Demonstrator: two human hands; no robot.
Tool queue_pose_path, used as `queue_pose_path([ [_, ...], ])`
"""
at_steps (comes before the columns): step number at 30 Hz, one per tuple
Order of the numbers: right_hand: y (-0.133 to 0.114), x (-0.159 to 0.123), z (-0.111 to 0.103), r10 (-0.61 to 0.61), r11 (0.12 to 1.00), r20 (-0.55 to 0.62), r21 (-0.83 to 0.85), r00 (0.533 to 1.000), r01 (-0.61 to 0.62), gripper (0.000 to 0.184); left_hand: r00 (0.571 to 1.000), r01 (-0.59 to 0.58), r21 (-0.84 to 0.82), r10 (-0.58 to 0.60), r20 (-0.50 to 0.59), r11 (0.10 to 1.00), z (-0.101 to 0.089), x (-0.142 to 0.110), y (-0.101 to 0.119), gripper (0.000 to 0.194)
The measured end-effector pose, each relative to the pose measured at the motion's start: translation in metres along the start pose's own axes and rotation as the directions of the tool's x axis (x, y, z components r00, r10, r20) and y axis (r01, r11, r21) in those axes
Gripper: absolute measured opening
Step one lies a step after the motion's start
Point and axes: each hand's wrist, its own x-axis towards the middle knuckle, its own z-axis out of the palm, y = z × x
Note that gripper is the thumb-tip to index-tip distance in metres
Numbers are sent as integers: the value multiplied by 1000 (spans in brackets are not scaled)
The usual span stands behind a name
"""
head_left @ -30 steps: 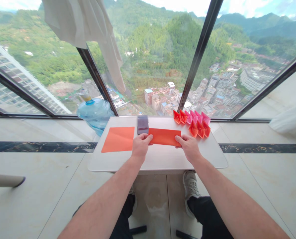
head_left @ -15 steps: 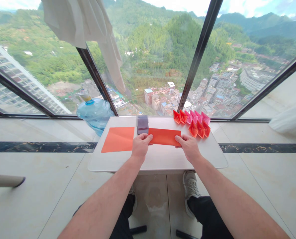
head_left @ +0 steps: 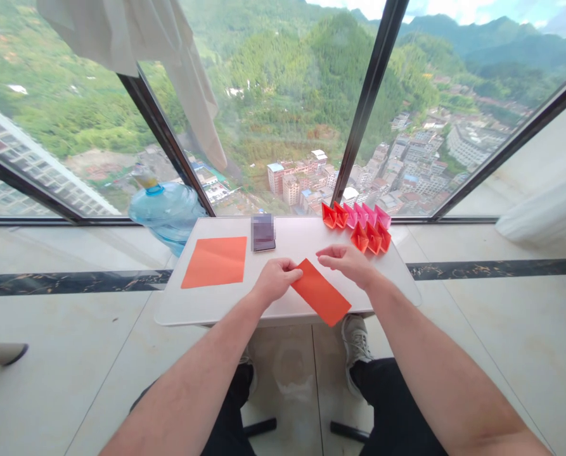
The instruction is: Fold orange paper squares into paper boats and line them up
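Between its thumb and fingers, my left hand [head_left: 279,278] pinches one end of an orange rectangle of folded paper [head_left: 323,294]. The paper slants down to the right, its far end over the table's front edge. My right hand [head_left: 344,261] is off the paper, just above and to the right of it, with fingers stretched to the left and nothing in them. On the left of the white table [head_left: 216,308] lies a flat orange sheet of paper [head_left: 216,261]. Red and pink folded paper pieces [head_left: 371,237] stand in rows at the table's back right.
A phone [head_left: 263,232] lies at the back of the table, its screen blurred. A large blue water bottle [head_left: 166,212] is on the floor behind the table's left corner. Tall windows with dark frames [head_left: 369,101] rise beyond, and a pale curtain [head_left: 168,44] hangs at upper left.
My right hand has let go of the folded paper. The paper has swung from nearly level to slanting down to the right, still in my left hand. The whole view has shifted slightly.
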Motion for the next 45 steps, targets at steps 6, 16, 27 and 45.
queue_pose_path([
  [6, -13, -3, 22, -25, 998, 57, -62, 998, 28, 21, 993, -105, 83, 100, 69, 991, 7, -2, 3, 17],
  [16, -7, 8, 35, -31, 988, -204, 139, 978, 60, 27, 994, -2, -252, -25, -105, 968, 1, 4, 7, 33],
  [27, -2, 14, 47, -5, 956, -304, 277, 953, 93, 31, 977, -31, -425, -63, -206, 904, 2, 12, 6, 36],
  [45, 3, 13, 53, -4, 941, -539, 282, 843, 185, 29, 990, 6, -320, -51, -134, 947, 7, 10, 0, 36],
])
